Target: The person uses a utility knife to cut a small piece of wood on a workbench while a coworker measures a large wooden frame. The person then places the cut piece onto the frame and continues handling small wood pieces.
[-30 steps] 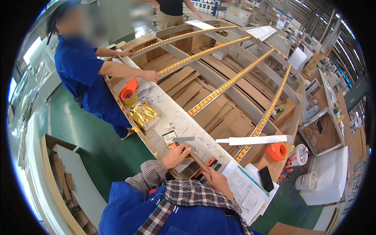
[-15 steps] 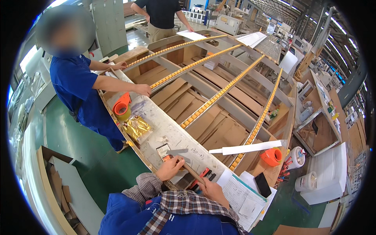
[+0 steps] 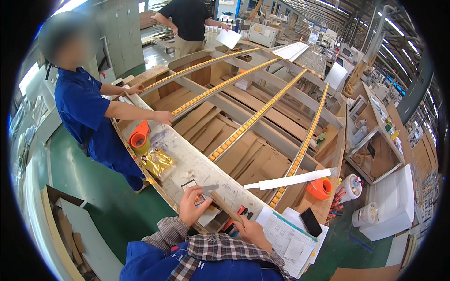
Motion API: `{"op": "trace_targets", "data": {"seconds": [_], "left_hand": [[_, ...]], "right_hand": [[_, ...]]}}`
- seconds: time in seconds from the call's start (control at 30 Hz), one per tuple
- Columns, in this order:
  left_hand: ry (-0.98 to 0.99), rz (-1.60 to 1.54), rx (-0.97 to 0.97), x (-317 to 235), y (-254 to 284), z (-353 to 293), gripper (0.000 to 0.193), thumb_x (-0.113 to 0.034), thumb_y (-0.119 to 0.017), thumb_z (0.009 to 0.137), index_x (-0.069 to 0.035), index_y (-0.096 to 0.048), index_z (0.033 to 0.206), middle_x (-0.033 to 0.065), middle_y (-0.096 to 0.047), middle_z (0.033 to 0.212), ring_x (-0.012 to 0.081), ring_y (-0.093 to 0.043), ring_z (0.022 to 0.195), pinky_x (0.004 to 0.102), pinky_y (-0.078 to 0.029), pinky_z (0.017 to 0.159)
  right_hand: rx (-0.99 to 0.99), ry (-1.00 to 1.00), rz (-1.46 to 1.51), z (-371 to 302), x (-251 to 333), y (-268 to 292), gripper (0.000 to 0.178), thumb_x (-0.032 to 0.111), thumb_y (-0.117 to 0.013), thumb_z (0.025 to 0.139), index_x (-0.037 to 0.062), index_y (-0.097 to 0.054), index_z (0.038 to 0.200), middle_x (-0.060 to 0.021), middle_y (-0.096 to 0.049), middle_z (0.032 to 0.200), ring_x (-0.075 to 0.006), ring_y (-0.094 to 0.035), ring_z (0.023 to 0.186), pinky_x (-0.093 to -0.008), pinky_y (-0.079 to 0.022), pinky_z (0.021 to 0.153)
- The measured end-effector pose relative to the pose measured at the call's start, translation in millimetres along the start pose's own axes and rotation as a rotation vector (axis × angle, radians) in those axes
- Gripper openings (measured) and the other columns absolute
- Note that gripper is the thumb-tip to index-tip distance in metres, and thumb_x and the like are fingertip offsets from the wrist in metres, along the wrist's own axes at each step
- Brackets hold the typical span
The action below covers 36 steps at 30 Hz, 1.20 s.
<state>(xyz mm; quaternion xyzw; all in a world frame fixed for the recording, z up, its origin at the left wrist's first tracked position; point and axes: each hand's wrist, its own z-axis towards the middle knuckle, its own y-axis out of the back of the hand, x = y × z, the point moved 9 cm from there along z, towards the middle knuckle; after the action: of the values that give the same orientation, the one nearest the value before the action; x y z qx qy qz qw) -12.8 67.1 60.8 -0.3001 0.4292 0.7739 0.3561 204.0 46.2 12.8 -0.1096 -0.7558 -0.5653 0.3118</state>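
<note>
My right hand [image 3: 253, 232] is closed round the lower end of a flat wooden strip [image 3: 226, 206], which slants up and left over the white bench top [image 3: 190, 155]. My left hand [image 3: 191, 206] is off the strip, thumb and fingers apart in a curve. Its fingertips are at the left end of a short grey strip [image 3: 210, 187] and cover part of it; a firm grip on it does not show. A card with a printed picture [image 3: 200, 200] is partly visible beside that hand. Red-and-black tools [image 3: 235, 218] lie next to my right hand, partly hidden.
A large wooden frame with yellow roller rails [image 3: 257, 118] spans ahead. Around me are a gold packet [image 3: 158, 163], orange tape dispensers [image 3: 139, 137], a long white strip [image 3: 291, 180], papers [image 3: 289, 240] and a phone [image 3: 311, 222]. A co-worker in blue [image 3: 83, 105] stands left, another person [image 3: 187, 23] beyond.
My left hand has let go of the wooden strip and shifted left to the grey strip. My right hand keeps the wooden strip. The far person has raised a white sheet.
</note>
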Motion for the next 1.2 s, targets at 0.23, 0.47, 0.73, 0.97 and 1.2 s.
{"op": "trace_targets", "data": {"seconds": [0.23,0.47,0.73,0.97,1.2], "left_hand": [[-0.281,0.387,0.380,-30,-10,-27,0.031,-0.034,-0.076,0.060,-0.008,-0.066,0.073,0.0104,-0.053,0.109,0.0295,-0.048,0.102,0.0444,-0.034,0.085],[-0.212,0.407,0.404,-13,-9,-34,0.039,-0.042,-0.071,0.065,-0.005,-0.068,0.079,0.0149,-0.049,0.119,0.0304,-0.045,0.109,0.0439,-0.032,0.091],[-0.201,0.394,0.406,-23,-6,-28,0.019,-0.020,-0.066,0.069,-0.003,-0.065,0.078,0.0120,-0.052,0.118,0.0288,-0.049,0.104,0.0416,-0.035,0.088],[-0.202,0.324,0.265,-16,-2,-33,0.009,-0.011,-0.063,0.067,-0.004,-0.057,0.066,0.0104,-0.058,0.107,0.0261,-0.056,0.091,0.0372,-0.041,0.079],[-0.178,0.296,0.183,-18,6,-31,0.013,-0.008,-0.063,0.066,-0.005,-0.055,0.077,0.0090,-0.058,0.105,0.0247,-0.057,0.087,0.0358,-0.042,0.074]], "right_hand": [[-0.105,0.007,0.015,1,3,17,0.025,0.033,-0.047,0.090,0.0108,-0.055,0.098,-0.0050,-0.064,0.069,-0.0311,-0.061,0.064,-0.0397,-0.047,0.058],[-0.124,-0.046,0.152,-6,5,23,0.032,0.034,-0.049,0.089,0.0049,-0.056,0.101,-0.0095,-0.062,0.063,-0.0321,-0.060,0.059,-0.0408,-0.045,0.053],[-0.013,-0.096,0.419,-3,5,14,0.029,0.031,-0.046,0.091,0.0044,-0.056,0.098,-0.0065,-0.061,0.061,-0.0244,-0.059,0.057,-0.0336,-0.044,0.054],[0.190,-0.114,0.613,-1,12,-8,0.034,0.031,-0.046,0.091,0.0009,-0.056,0.102,-0.0051,-0.062,0.064,-0.0116,-0.055,0.053,-0.0252,-0.043,0.051],[0.316,-0.172,0.804,1,3,-27,0.035,0.033,-0.045,0.092,0.0019,-0.058,0.099,-0.0059,-0.063,0.067,-0.0105,-0.055,0.053,-0.0233,-0.044,0.051]]}}
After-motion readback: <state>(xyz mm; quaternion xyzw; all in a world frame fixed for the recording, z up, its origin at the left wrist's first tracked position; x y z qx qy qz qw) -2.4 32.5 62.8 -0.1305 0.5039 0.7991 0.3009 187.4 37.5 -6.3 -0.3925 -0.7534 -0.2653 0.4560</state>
